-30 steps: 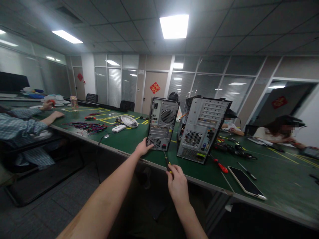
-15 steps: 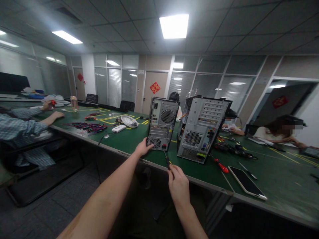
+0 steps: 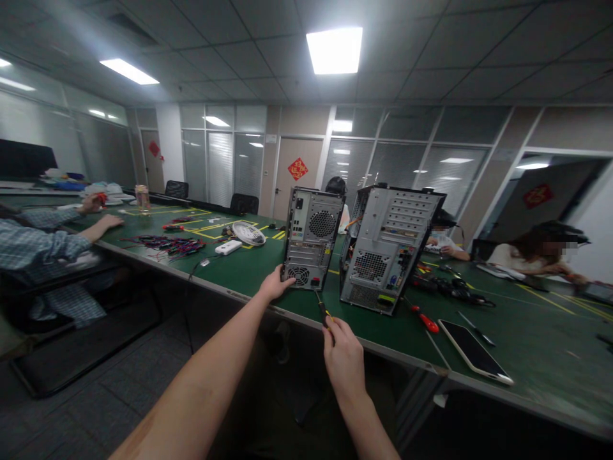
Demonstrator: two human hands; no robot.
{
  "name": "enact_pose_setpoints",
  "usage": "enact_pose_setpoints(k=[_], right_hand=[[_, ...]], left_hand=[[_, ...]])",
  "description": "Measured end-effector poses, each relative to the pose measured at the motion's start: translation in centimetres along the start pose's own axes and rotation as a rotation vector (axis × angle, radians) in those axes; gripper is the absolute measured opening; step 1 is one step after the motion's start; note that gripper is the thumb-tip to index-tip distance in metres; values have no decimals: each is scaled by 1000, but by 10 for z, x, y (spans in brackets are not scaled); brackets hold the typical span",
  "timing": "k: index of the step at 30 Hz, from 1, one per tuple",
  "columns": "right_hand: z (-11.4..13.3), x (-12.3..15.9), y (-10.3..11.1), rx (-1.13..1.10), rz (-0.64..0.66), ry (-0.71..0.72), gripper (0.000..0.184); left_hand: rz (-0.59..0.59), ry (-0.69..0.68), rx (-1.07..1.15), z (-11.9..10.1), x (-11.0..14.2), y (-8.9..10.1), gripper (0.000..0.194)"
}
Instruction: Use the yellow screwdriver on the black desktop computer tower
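A black-and-silver computer case point(image 3: 313, 239) stands upright, its rear panel with fan grilles and ports facing me. My left hand point(image 3: 276, 285) grips its lower left edge, thumb over the rear panel by the bottom fan grille; the other fingers are mostly hidden along the side. In my right hand point(image 3: 342, 342) is a screwdriver point(image 3: 322, 311) with a black and yellow handle, fingers closed round it. Its shaft points up to the bottom edge of the rear panel, near the red switch; whether the tip touches a screw is too small to tell.
A second, larger computer case point(image 3: 378, 246) stands close on the right. Beyond it lie a red-handled screwdriver point(image 3: 425, 319), a phone point(image 3: 474, 351) and black cables point(image 3: 450, 287). Leftward are a white fan point(image 3: 249, 233) and bundled wires point(image 3: 165, 244). Other people sit around the green table point(image 3: 225, 276).
My hands, the screwdriver and the case stay almost exactly in place. At the right, a co-worker's head has shifted slightly.
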State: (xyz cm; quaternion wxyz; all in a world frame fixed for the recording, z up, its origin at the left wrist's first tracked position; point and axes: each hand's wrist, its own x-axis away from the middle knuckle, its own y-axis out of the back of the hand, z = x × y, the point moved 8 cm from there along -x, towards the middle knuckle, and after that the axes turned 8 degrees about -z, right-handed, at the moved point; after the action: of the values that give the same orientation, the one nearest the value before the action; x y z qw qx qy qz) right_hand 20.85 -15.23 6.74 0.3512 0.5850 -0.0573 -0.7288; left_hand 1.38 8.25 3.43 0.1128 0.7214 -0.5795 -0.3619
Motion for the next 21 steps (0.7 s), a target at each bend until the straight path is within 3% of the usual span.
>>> enact_pose_setpoints(k=[21], right_hand=[[-6,0,0,-104,-53,-28,35]], left_hand=[[-8,-18,-4,5,-3,-5,82]])
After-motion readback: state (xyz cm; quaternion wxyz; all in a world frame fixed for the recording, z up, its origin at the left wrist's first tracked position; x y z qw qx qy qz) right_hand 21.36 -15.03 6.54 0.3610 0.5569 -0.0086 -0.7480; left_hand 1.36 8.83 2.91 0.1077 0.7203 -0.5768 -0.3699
